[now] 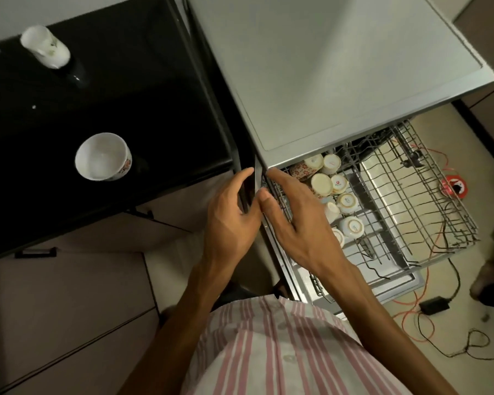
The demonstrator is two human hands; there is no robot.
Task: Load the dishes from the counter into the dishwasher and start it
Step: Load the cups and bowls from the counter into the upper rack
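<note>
Both hands at the front corner of the dishwasher [340, 67], rack out and half loaded.

The left hand [228, 220] has loosely spread fingers against the dark counter edge; the right hand [297, 220] lies flat, fingers straight and apart, over the wire rack [428, 203]. Just beyond the right fingertips, a cluster of upturned cream cups [330, 192] fills the rack's near side; the rest sits bare. Left of the left fingers, a white bowl [103, 156] waits on the black counter [154, 81], and a white mug [44, 47] stands further back. Orange and black cables [428, 317] trail over the floor beside the rack.
</note>
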